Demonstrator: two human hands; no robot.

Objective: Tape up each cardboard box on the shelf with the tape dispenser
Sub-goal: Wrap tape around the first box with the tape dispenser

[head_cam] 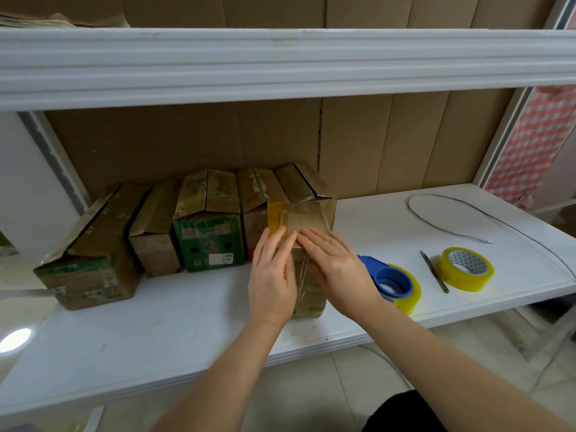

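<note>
Several worn cardboard boxes stand in a row on the white shelf [156, 325]. The rightmost brown box [307, 213] sits pulled forward, with clear tape and a yellow tape patch [275, 216] on its front face. My left hand [274, 275] and my right hand [336, 266] lie flat, fingers together, pressed on that front face. The blue tape dispenser [389, 280] with its yellow roll rests on the shelf just right of my right hand, untouched. Left of the box stand a taped box [260, 194], a green box [207, 232] and two more brown boxes [103, 244].
A spare yellow tape roll [467, 272] lies at the right of the shelf, with a thin dark blade or pen [434, 271] beside it. A grey wire loop [448, 219] lies behind them. An upper shelf edge [280, 63] hangs overhead. Cardboard sheets line the back.
</note>
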